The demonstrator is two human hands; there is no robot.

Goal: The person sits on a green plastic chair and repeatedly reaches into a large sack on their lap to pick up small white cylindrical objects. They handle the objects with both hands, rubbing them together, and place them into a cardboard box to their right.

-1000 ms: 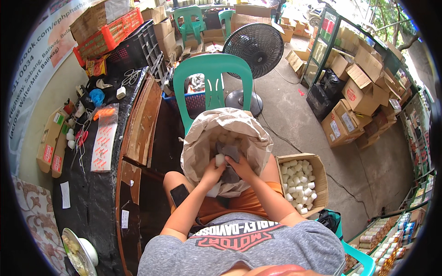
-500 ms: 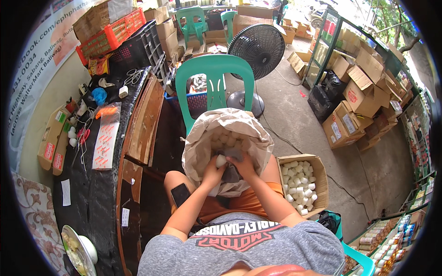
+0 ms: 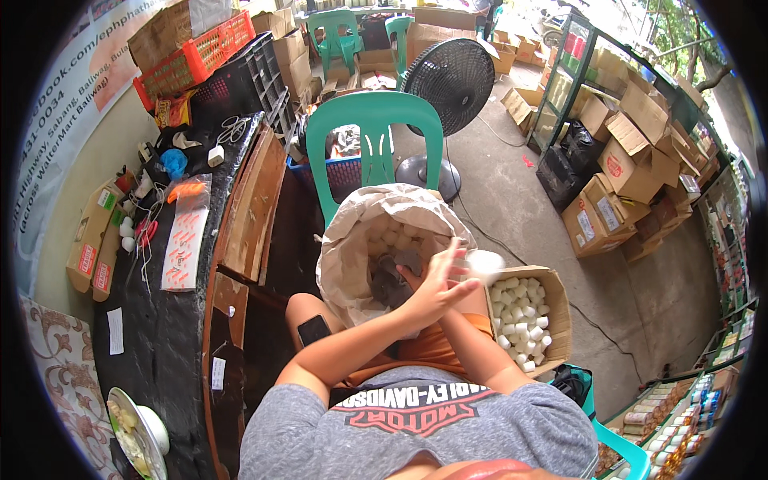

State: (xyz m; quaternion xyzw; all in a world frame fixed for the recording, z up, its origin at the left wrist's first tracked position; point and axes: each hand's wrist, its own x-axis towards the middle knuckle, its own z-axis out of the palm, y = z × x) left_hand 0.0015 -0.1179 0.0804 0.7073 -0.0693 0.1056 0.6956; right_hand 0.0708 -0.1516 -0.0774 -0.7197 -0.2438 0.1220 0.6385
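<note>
My left hand [image 3: 442, 280] is crossed over my right forearm at the right edge of a large brown paper sack [image 3: 344, 240]. Its fingers are apart, and just off the fingertips is a white cap-like piece [image 3: 485, 263], smeared by motion, near the box's corner. Inside the sack, partly hidden by my left arm, my right hand [image 3: 410, 276] has its fingers closed at a small grey piece [image 3: 409, 259] I cannot make out. Pale rounded pieces [image 3: 392, 234] and darker grey ones lie deeper in the sack. White cylindrical caps [image 3: 522, 316] fill a cardboard box [image 3: 562, 324] beside my right thigh.
A green plastic chair [image 3: 374, 104] stands behind the sack, with a black fan [image 3: 448, 88] to its right. A phone [image 3: 314, 330] lies on my left thigh. At left is a black-covered table [image 3: 152, 344]; stacked cartons [image 3: 596, 216] stand at right.
My left hand has left the sack and swung right across my right forearm, its fingers opening. The white piece it held is now beside the box. My right hand stays in the sack.
</note>
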